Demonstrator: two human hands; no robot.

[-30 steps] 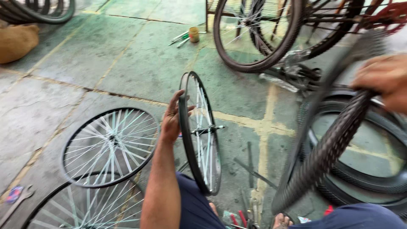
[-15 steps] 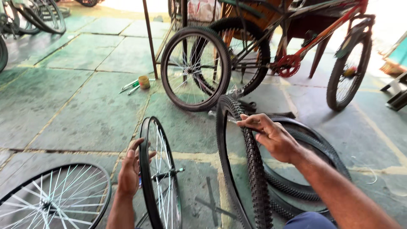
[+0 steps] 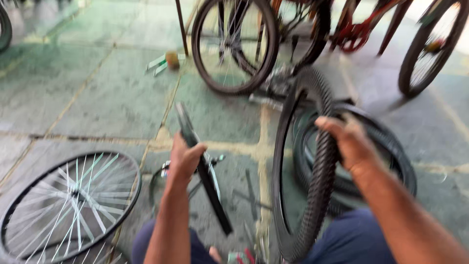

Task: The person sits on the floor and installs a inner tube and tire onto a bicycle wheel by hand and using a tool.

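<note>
Left hand (image 3: 184,159): fingers closed over the top of a bare wheel rim (image 3: 202,173), held upright and seen edge-on, tilted slightly, above the floor (image 3: 112,98) in front of the person's knees.

Right hand (image 3: 349,142): fingers curled over the top of a knobby black tyre (image 3: 312,166), held upright just right of the rim, the two apart.

Behind the tyre: more black tyres (image 3: 391,156) lying flat on the floor.

Lower left: spoked wheel (image 3: 71,205) lying flat.

Background: bicycles standing, one front wheel (image 3: 234,44) nearest; small tools (image 3: 163,61) on the green floor. View blurred.
</note>
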